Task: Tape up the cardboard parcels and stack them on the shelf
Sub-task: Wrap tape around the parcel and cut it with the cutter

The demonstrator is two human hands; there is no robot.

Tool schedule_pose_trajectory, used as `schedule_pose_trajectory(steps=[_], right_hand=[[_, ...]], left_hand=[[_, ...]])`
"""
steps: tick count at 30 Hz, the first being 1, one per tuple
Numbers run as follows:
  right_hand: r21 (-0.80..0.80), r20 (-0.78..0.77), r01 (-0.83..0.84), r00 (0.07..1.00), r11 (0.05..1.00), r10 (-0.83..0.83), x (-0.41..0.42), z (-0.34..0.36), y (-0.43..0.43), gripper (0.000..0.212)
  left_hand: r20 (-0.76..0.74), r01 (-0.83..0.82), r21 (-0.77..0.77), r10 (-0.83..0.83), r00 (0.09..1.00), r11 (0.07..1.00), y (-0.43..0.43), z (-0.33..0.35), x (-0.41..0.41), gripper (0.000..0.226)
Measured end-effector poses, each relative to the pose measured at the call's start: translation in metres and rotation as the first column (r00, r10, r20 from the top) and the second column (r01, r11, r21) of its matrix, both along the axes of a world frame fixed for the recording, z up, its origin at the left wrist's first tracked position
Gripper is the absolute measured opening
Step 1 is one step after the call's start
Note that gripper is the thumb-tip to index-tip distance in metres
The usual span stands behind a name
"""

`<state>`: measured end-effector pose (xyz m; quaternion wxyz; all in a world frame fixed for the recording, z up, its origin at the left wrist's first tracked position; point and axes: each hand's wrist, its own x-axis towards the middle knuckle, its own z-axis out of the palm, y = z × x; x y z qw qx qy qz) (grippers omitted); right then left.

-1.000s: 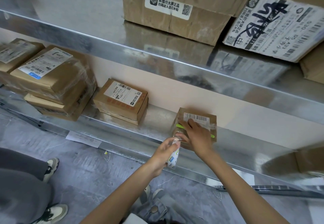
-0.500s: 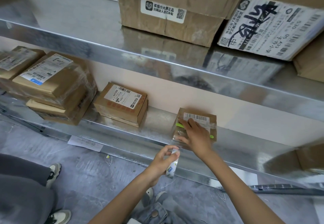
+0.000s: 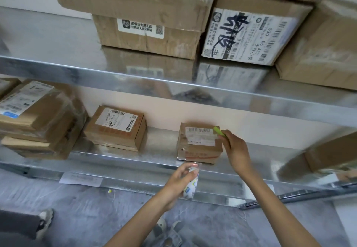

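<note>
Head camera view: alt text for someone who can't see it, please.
A right hand holds a green tool at the far corner of a small parcel on a metal shelf; the left hand grips a printed roll, likely tape, below it. Other parcels sit left and above.

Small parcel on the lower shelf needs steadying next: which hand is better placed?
Right, probably. The right hand is at the far right corner of the parcel, though it grips a green tool. The left hand is lower, in front of the shelf edge, gripping the tape roll.
</note>
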<state>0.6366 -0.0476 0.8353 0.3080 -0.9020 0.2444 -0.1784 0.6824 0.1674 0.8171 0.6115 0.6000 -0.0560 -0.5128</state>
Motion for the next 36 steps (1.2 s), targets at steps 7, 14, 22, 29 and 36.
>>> schedule_pose_trajectory(steps=[7, 14, 22, 29, 36], right_hand=[[-0.003, -0.184, 0.251, 0.951, 0.968, -0.247, -0.015, -0.071, -0.049, 0.048], [-0.010, -0.386, 0.195, 0.904, 0.981, -0.184, -0.004, -0.113, -0.054, 0.038], [0.037, 0.166, 0.383, 0.909, 0.923, -0.384, -0.022, -0.051, -0.026, 0.025], [0.428, 0.132, -0.061, 0.991, 0.902, 0.005, -0.009, 0.041, 0.054, 0.009], [0.424, 0.126, -0.110, 0.990, 0.899, 0.062, 0.005, 0.059, 0.059, 0.028]], left_hand=[[0.014, 0.054, 0.000, -0.054, 0.998, 0.999, -0.005, 0.005, -0.004, 0.025], [0.002, 0.068, -0.037, -0.068, 0.998, 0.997, -0.004, 0.008, -0.004, 0.058], [0.120, 0.090, -0.086, -0.079, 0.990, 0.992, -0.003, 0.015, 0.002, 0.052], [0.299, 0.122, -0.146, -0.074, 0.951, 0.982, -0.004, 0.028, 0.012, 0.041], [0.426, 0.104, -0.140, -0.035, 0.904, 0.985, 0.000, 0.032, 0.017, 0.030]])
